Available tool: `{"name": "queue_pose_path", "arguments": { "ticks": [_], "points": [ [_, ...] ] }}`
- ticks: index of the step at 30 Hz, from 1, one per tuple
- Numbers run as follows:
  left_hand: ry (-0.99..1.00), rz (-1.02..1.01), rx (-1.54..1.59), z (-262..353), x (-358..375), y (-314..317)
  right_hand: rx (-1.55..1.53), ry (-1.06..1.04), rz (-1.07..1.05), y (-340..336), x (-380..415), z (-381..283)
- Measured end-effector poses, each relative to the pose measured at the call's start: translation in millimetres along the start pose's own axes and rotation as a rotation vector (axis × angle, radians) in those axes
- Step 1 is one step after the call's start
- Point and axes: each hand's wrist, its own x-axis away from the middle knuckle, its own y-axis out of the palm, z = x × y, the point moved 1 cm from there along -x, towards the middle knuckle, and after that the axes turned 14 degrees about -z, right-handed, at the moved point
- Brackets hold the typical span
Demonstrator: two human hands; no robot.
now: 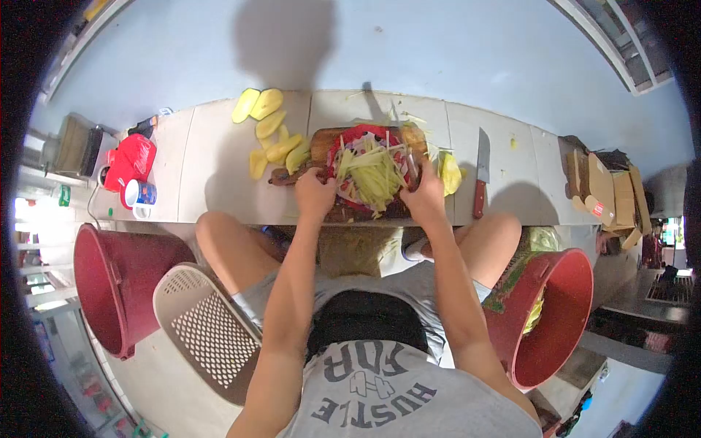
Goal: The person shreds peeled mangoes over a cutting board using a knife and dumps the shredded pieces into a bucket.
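A heap of pale green-yellow strips (369, 171) lies on a red patterned cloth or plate over a brown wooden board (325, 139). My left hand (315, 193) is closed on the near left edge of the red patterned thing. My right hand (426, 191) is closed at its right edge, the fingers partly hidden. Peeled yellow-green pieces (281, 148) lie left of the board, and another yellow piece (450, 174) sits just right of my right hand. Farther right rests a knife (482, 171) with a reddish handle.
A red bin (98, 292) and a beige perforated basket (208, 328) stand at the left. Another red bin (558, 321) with yellow pieces is at the right. A white-blue cup (140, 193) and red bag (131, 160) sit on the ledge's left; cardboard (602, 182) lies right.
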Motion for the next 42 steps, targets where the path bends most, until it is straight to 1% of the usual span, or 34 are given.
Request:
{"name": "queue_pose_path", "arguments": {
  "ticks": [1,2,3,5,6,7,8,9,10,11,12,14,15,17,18,20,21,23,25,27,28,29,31,33,35,38,42],
  "points": [
    [0.023,0.009,-0.087,2,4,2,-0.096,-0.051,0.056,-4,-4,-8],
    [0.046,0.019,-0.174,6,6,3,-0.125,-0.002,0.099,-5,-9,-13],
    [0.043,0.020,-0.174,10,9,3,-0.126,-0.003,0.096,-10,-15,-18],
    [-0.071,-0.132,-0.191,17,9,1,-0.154,0.089,-0.021,-19,-32,-24],
    [-0.076,-0.128,-0.191,11,7,3,-0.009,0.041,0.014,-13,-43,-9],
    [-0.023,-0.095,-0.170,2,3,9,-0.010,0.036,0.011,-5,-58,5],
    [0.031,-0.066,-0.150,-3,2,13,0.120,0.039,0.018,2,-70,21],
    [0.030,-0.067,-0.150,2,3,10,0.250,0.044,0.027,9,-77,32],
    [-0.019,-0.110,-0.066,9,5,6,0.250,0.043,0.027,16,-80,39],
    [-0.070,-0.151,0.018,14,7,3,0.267,0.093,0.042,23,-82,45],
    [-0.074,-0.146,0.018,15,9,4,0.284,0.140,0.056,25,-83,40],
    [0.065,-0.049,0.156,18,15,4,0.248,0.136,0.020,25,-81,33],
    [0.063,-0.047,0.155,17,13,4,0.213,0.138,-0.009,24,-79,27],
    [-0.059,-0.238,0.705,17,8,11,0.182,0.134,-0.013,19,-76,18],
    [-0.053,-0.240,0.705,15,4,16,0.150,0.126,-0.018,16,-77,18],
    [-0.087,-0.293,1.021,7,-1,25,0.148,0.097,0.029,16,-80,24],
    [-0.083,-0.295,1.019,2,-2,28,0.146,0.069,0.071,19,-81,30],
    [-0.075,-0.299,1.160,-4,-6,34,0.127,0.067,0.117,31,-82,37],
    [-0.067,-0.286,1.185,-6,-6,38,0.111,0.061,0.162,37,-82,36],
    [-0.059,-0.266,1.212,-7,-5,37,0.215,0.200,-0.009,43,-84,35],
    [-0.071,-0.278,1.258,-6,-4,36,0.231,0.143,0.017,44,-83,34],
    [-0.079,-0.293,1.305,-2,-4,35,0.232,0.135,0.029,43,-83,34],
    [-0.057,-0.290,1.335,2,-3,33,0.185,0.028,0.105,34,-82,24],
    [-0.054,-0.281,1.363,2,-1,32,0.173,0.036,0.109,25,-80,17],
    [-0.017,-0.302,1.387,1,-1,32,0.086,-0.049,0.144,13,-81,9],
    [0.034,-0.264,1.464,14,4,30,0.046,-0.032,0.146,-4,-75,-7],
    [0.035,-0.300,1.434,36,8,19,0.064,-0.024,0.183,-27,-69,-15]
  ]
}}
